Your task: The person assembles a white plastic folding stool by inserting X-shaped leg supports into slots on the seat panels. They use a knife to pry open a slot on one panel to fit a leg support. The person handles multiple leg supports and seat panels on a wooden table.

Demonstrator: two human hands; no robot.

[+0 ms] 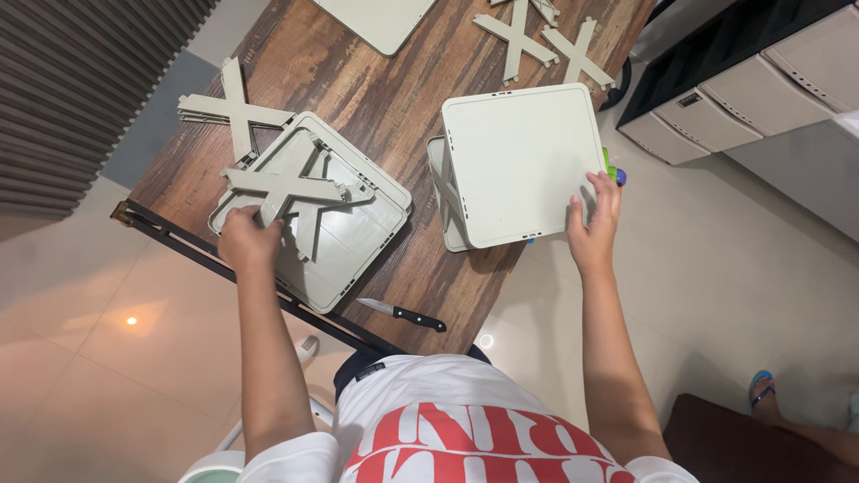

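My right hand (594,224) grips the near right edge of a pale grey-green square panel (523,161), which lies tilted on top of another such tray at the table's right edge. My left hand (246,237) holds one leg of an X-shaped grey-green brace (286,190). That brace rests with other X-shaped pieces on a stack of shallow square trays (353,241) at the table's left side.
The wooden table (376,89) has a black metal frame. A black-handled knife (403,313) lies near its front edge. More X-braces (231,109) (537,40) and another panel (376,18) lie farther back. Grey drawer units (761,85) stand at the right; a person's sandalled foot (762,389) is nearby.
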